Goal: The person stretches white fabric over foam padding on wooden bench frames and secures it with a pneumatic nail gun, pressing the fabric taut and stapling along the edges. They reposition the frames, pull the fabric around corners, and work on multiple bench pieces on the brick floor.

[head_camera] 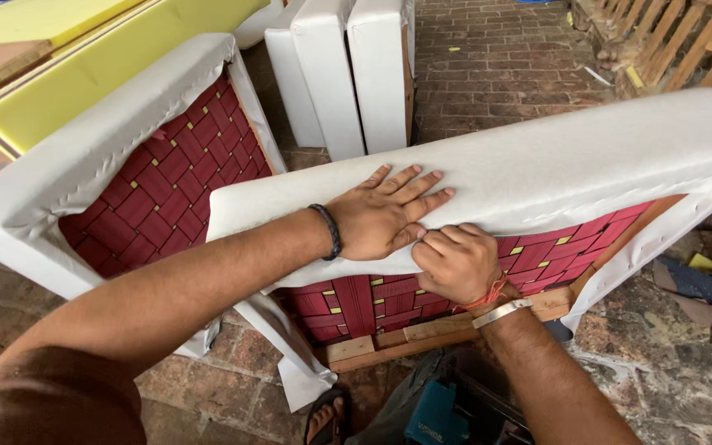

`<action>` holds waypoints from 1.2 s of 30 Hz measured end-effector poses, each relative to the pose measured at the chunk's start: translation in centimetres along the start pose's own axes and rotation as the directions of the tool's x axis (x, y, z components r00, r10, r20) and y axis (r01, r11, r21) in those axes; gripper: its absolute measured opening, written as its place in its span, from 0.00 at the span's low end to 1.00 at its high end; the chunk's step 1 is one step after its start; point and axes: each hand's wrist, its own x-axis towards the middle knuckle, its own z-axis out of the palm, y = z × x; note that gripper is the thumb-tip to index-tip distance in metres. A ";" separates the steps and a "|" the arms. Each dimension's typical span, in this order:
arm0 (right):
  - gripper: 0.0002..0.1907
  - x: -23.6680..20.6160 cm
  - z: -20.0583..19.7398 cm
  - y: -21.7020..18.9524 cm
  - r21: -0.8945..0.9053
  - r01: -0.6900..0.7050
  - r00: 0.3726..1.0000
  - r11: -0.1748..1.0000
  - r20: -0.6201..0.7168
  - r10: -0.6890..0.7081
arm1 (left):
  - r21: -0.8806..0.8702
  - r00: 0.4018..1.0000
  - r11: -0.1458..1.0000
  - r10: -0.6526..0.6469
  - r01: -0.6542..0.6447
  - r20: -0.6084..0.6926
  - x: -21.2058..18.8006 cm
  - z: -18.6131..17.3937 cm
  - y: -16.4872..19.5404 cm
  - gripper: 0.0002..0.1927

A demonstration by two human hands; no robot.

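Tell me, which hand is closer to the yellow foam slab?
Left. The left hand lies flat on the white fabric cover, toward the yellow foam slab; the right hand grips the cover's edge farther away.

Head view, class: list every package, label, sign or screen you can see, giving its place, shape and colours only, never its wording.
Printed label on a teal tool: bottom edge, below the right hand; small pale lettering on a blue-green body.
No packages, signs or screens show elsewhere around the white-covered frame.
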 end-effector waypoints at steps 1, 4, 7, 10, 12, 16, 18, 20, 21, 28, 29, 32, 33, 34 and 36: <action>0.11 -0.4 0.0 -0.2 0.009 -0.010 1.000 1.000 -0.005 0.010 | 0.009 1.000 1.000 -0.007 0.007 0.005 -0.3 -0.4 0.8 0.35; 0.11 -1.5 0.0 -1.5 0.049 -0.125 0.991 0.991 -0.034 0.127 | 0.029 0.996 0.998 -0.050 0.048 0.070 -0.2 -1.7 2.8 0.42; 0.17 -3.2 -0.7 -3.4 0.090 -0.341 0.929 0.936 0.182 0.321 | 0.034 0.980 0.992 -0.126 0.122 0.151 0.1 -2.4 4.3 0.52; 0.21 -5.6 -2.2 -6.2 0.067 -0.557 0.740 0.828 0.493 0.458 | 0.057 0.984 0.989 -0.141 0.135 0.111 -0.1 -2.3 5.0 0.57; 0.23 -7.7 -4.3 -8.4 0.035 -0.676 0.589 0.736 0.625 0.512 | 0.085 0.984 0.988 -0.138 0.129 0.117 -0.2 -2.1 5.2 0.58; 0.22 -11.1 -9.2 -12.2 -0.095 -0.783 0.330 0.614 0.773 0.541 | 0.066 0.986 0.990 -0.134 0.128 0.101 -0.4 -1.8 5.3 0.58; 0.25 -12.4 -11.2 -14.3 -0.200 -0.824 0.130 0.530 0.844 0.520 | 0.067 0.988 0.991 -0.123 0.116 0.098 -0.6 -1.7 5.2 0.58; 0.30 -13.5 -12.3 -16.5 -0.309 -0.839 -0.036 0.447 0.852 0.522 | 0.064 0.988 0.991 -0.123 0.117 0.095 -0.8 -1.7 5.2 0.58; 0.34 -14.0 -12.5 -17.2 -0.239 -0.863 0.010 0.445 0.873 0.487 | 0.064 0.988 0.991 -0.125 0.119 0.093 -0.8 -1.8 5.2 0.59; 0.36 -14.7 -11.2 -18.7 -0.292 -0.864 0.058 0.410 0.752 0.657 | 0.075 0.988 0.989 -0.129 0.123 0.081 -1.2 -1.8 5.3 0.58; 0.37 -14.5 -10.9 -17.7 -0.339 -0.855 0.038 0.393 0.713 0.700 | 0.070 0.989 0.990 -0.129 0.124 0.071 -1.3 -1.8 5.3 0.58; 0.34 -13.9 -9.4 -12.4 -0.203 -0.896 0.256 0.394 0.489 0.834 | 0.069 0.990 0.990 -0.128 0.124 0.054 -1.4 -1.6 5.3 0.58; 0.33 -13.9 -9.0 -10.4 -0.063 -0.888 0.408 0.456 0.351 0.843 | 0.072 0.990 0.990 -0.128 0.125 0.050 -1.5 -1.6 5.3 0.58; 0.30 -14.1 -8.4 -8.5 0.047 -0.832 0.546 0.552 0.238 0.803 | 0.072 0.991 0.990 -0.127 0.123 0.046 -1.5 -1.6 5.3 0.58; 0.22 -14.6 -6.3 -6.7 0.244 -0.771 0.614 0.588 0.042 0.788 | 0.069 0.993 0.991 -0.115 0.113 0.034 -1.5 -1.7 5.2 0.58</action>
